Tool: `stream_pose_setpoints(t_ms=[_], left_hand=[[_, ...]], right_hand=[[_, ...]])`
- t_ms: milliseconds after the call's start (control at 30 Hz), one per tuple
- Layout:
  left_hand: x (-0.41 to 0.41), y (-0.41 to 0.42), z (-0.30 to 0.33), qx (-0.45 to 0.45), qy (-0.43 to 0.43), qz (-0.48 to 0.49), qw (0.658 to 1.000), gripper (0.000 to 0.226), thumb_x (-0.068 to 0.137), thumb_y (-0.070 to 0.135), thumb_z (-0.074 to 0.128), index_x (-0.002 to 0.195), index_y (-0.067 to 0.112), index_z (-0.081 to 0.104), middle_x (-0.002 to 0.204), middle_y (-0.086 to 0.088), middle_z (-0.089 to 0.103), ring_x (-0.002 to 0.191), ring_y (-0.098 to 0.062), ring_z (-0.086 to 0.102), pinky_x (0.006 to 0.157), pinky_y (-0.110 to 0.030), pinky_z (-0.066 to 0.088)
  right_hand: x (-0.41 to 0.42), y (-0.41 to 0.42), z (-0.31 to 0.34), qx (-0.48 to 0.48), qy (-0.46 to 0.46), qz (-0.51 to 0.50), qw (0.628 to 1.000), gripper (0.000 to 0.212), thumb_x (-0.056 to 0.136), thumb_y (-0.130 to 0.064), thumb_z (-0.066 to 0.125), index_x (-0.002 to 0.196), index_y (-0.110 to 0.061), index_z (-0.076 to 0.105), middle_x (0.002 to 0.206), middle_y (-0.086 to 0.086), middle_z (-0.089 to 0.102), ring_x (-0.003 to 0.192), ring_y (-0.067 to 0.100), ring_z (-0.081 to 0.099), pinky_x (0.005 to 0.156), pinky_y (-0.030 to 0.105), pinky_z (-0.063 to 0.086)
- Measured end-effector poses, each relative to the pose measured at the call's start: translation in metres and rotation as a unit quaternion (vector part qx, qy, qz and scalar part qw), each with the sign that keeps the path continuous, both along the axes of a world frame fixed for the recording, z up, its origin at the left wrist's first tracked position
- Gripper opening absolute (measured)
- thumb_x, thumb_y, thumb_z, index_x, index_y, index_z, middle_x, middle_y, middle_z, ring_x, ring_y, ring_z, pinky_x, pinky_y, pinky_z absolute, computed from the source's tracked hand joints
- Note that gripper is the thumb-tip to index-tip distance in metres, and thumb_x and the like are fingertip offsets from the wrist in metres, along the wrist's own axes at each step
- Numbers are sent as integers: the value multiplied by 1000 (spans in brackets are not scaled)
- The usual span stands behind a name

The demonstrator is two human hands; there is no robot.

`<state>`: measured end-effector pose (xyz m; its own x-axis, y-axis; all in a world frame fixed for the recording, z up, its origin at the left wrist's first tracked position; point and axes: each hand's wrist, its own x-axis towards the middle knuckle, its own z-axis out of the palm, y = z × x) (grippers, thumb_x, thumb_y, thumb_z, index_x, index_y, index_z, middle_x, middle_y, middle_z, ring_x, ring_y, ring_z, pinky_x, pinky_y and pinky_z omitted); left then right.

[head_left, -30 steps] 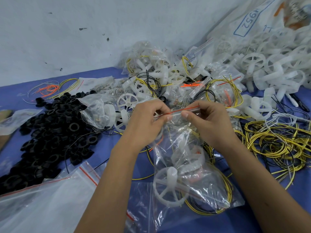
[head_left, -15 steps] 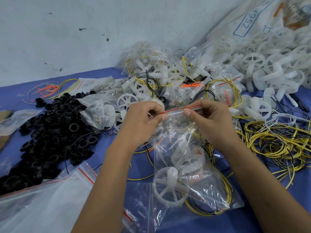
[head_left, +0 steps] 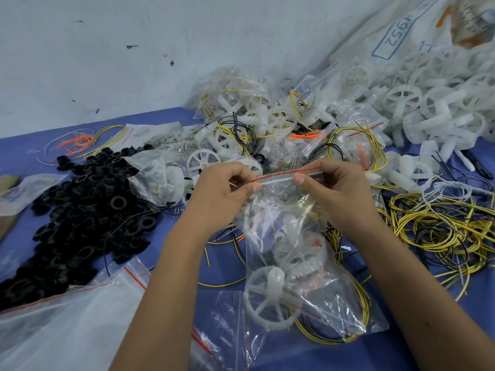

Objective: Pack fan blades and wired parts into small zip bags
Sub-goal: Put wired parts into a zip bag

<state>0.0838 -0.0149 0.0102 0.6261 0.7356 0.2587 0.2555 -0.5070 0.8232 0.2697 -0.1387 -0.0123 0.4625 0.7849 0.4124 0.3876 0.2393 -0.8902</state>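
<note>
**Both hands pinching, forearms converging**

The left hand (head_left: 219,194) is curling its fingers, thumb tip pressing against the forefinger. The right hand (head_left: 332,191) is pinching likewise, thumb pointing toward the left fingertips. Both bare forearms are reaching forward, wrists angling inward.

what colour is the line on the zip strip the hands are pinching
Red, on the zip strip; the head view shows it.

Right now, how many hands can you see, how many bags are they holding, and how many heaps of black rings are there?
Hands: 2, the left hand and the right hand
The zip bag they pinch: 1
The heap of black rings: 1
Total: 4
</note>
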Motion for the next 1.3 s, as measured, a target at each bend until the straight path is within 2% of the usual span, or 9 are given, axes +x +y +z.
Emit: stream_pose_setpoints(t_ms=[233,333,467,667,767,867,1000,1133,1300], left_hand=[[1,1,-1,5,-13,2,1000,8,88,6,77,81,7,73,58,13,62,49,3,52,53,-9,41],[-2,4,-2,-14,-17,3,1000,6,88,6,78,84,5,74,65,5,68,53,2,59,55,-10,44],[-4,9,-6,-23,-18,1,1000,13,89,2,75,80,11,72,56,14,63,49,3,56,51,-10,43],[-3,9,-7,-34,-47,6,998,10,88,6,78,81,12,75,69,3,70,59,-3,62,57,-16,48],[-7,11,-7,-49,-48,8,998,7,89,7,77,83,11,76,81,-9,77,73,-13,68,72,-31,56],[-12,12,-7,-57,-50,1,997,9,90,6,75,83,11,75,85,-15,76,77,-19,66,80,-39,55],[-10,11,-7,-48,-41,5,998,6,91,8,74,85,10,75,83,-11,75,75,-14,65,76,-35,53],[-12,13,-8,-71,-49,1,996,5,92,10,74,88,11,77,87,-16,74,76,-18,65,75,-35,54],[-20,18,-11,-131,-96,23,986,17,92,6,73,78,15,77,73,-12,73,64,-13,65,65,-22,56]], right_hand=[[0,-1,3,0,10,-8,1000,3,91,-16,77,89,-14,77,79,11,74,72,18,68,70,36,58],[-1,-2,3,2,20,-14,1000,3,91,-16,76,90,-13,77,80,11,75,72,16,67,70,35,58],[-1,-2,3,-1,15,-14,1000,3,90,-18,77,88,-18,78,80,12,74,73,19,66,70,37,58],[3,0,1,17,50,-8,999,2,90,-15,76,91,-15,78,78,3,76,72,11,69,67,23,57],[5,1,0,27,61,-13,998,7,90,-13,76,89,-19,78,74,-2,75,66,5,66,62,16,51],[5,1,-1,26,61,-11,998,4,90,-15,76,90,-18,78,74,-4,75,67,3,66,62,14,50],[4,0,0,33,76,-9,997,4,90,-15,76,90,-18,79,75,-5,75,68,3,67,62,13,51],[4,0,1,40,85,-15,996,6,90,-14,76,89,-19,79,73,-5,74,65,2,65,60,13,50],[6,-1,2,48,116,-22,992,6,91,-15,76,87,-19,78,71,-5,74,63,3,65,60,16,51]])
